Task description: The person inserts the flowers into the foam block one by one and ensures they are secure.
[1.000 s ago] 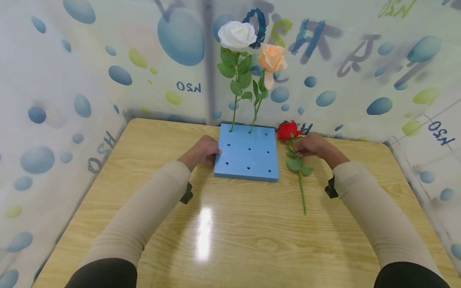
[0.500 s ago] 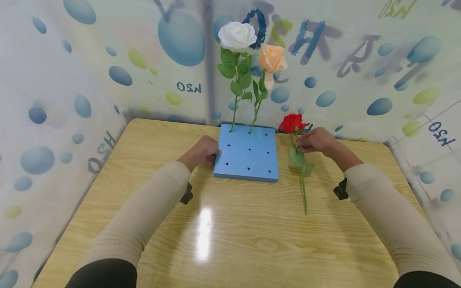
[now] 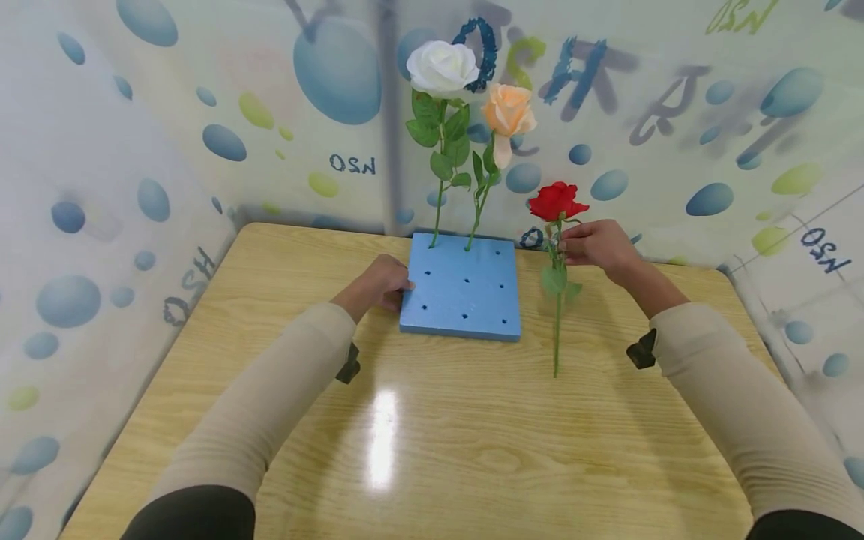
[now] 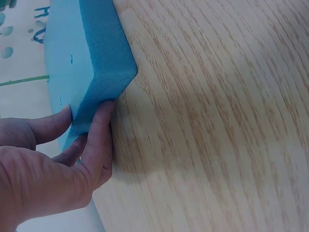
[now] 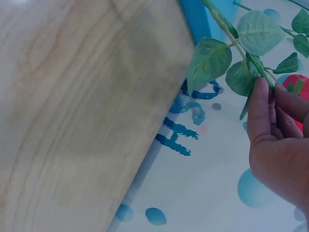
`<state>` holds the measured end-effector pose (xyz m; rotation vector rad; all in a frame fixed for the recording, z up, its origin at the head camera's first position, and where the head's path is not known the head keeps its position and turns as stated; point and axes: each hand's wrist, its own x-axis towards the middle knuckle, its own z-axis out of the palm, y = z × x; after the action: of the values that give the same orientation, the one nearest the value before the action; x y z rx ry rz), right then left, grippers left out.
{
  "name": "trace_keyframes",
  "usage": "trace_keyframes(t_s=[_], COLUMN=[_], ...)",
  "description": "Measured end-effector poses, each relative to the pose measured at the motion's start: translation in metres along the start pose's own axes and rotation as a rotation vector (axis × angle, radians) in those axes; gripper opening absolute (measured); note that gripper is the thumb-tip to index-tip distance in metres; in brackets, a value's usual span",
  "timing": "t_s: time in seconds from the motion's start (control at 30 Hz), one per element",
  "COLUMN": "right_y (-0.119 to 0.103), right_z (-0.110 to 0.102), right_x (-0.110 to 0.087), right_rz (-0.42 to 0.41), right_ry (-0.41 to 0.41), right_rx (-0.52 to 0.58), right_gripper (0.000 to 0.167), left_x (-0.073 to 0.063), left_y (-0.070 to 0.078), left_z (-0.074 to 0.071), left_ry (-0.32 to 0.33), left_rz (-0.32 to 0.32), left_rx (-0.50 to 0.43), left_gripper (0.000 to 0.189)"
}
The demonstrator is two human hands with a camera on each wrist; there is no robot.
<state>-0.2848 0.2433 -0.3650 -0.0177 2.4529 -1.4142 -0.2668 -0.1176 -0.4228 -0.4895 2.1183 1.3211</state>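
My left hand grips the left edge of a blue foam board dotted with small holes. In the left wrist view the thumb lies on the board's top face and the fingers are against its side. My right hand pinches the stem of a red artificial rose just below its bloom. That rose hangs nearly upright right of the board, leaves under the fingertips. A white rose and a peach rose stand in holes along the board's back.
Everything is on a wood-grain table, whose back edge meets a patterned backdrop with blue and green spots and lettering. The two standing roses rise in front of that backdrop.
My right hand has raised the red rose from the table, bringing its bloom up and its stem from slanted to nearly upright. The left hand and the board have stayed in place.
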Motion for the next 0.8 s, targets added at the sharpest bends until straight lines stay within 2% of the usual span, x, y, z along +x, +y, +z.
trace_keyframes(t_s=[0.5, 0.8], right_y=[-0.022, -0.04], right_z=[-0.008, -0.015], right_x=[-0.005, -0.007], right_rz=[-0.102, -0.113], right_ry=[0.077, 0.127], right_rx=[0.053, 0.179], right_gripper=[0.043, 0.041], left_x=[-0.001, 0.0], left_y=[0.0, -0.001], left_z=[-0.002, -0.002], left_ry=[-0.014, -0.018], left_rz=[-0.005, 0.006], left_rx=[-0.006, -0.013], left_gripper=[0.049, 0.049])
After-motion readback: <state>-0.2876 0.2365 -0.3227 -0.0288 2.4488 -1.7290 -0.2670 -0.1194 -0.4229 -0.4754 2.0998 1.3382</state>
